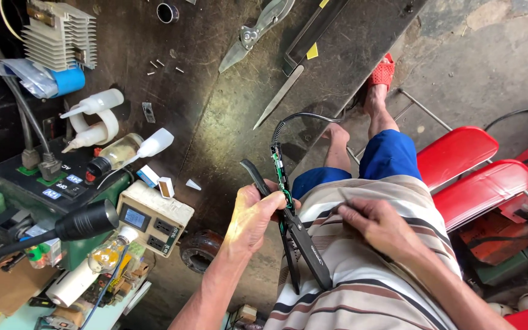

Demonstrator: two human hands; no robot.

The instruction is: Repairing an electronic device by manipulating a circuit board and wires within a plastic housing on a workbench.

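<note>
My left hand [253,215] grips a narrow green circuit board [280,174] with a black cable [300,117] running from its top end. A black plastic casing [307,247] hangs from the board's lower end over my lap, and a curved black piece [253,173] sticks up beside my thumb. My right hand [379,223] rests on my striped shirt [362,275] with its fingers curled, holding nothing that I can see.
A dark workbench [215,110] carries metal shears [255,33], a long blade [279,96], squeeze bottles [96,104], a heat sink [59,36] and a small meter box [154,223]. Red plastic chairs [472,174] stand at the right on the concrete floor.
</note>
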